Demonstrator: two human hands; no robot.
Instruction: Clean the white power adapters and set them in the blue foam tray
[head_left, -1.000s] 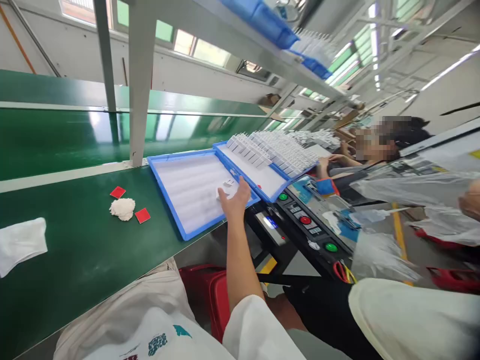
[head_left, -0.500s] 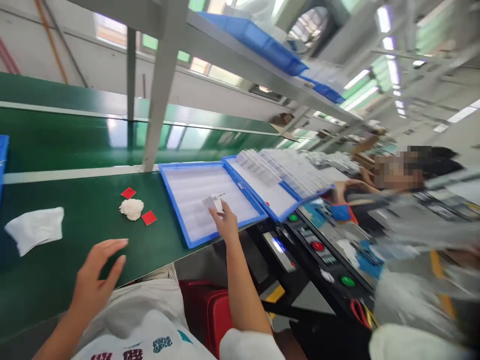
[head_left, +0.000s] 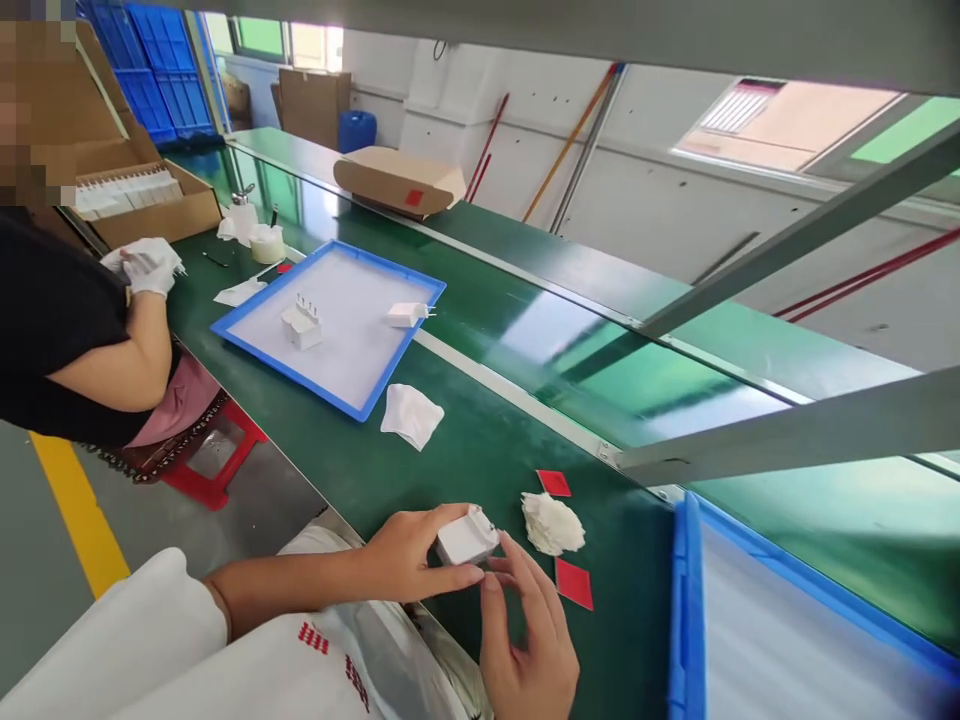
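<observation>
A white plug-in charger [head_left: 466,540] is held above the green bench, close to my body. My left hand [head_left: 405,556] is closed around its left end, with the thumb along the near side. From the right, my right hand [head_left: 531,635] has its fingers bent and pinched at the charger's near right corner; part of that contact is hidden. Just beyond my right hand lie a crumpled whitish cloth wad [head_left: 553,524] and two red squares, one red square [head_left: 574,584] nearer and another red square [head_left: 554,483] farther off.
A folded white cloth [head_left: 412,416] lies ahead. Beyond it, a blue-rimmed tray [head_left: 289,372] bears several white chargers [head_left: 302,325]. Another blue-rimmed tray [head_left: 688,610] stands at right. A co-worker's gloved hand [head_left: 150,268] is at far left. A grey metal post [head_left: 795,425] slants across the right.
The view has swung left. My right hand has brought the charger from over the right-hand tray to my left hand, which was empty and now grips it.
</observation>
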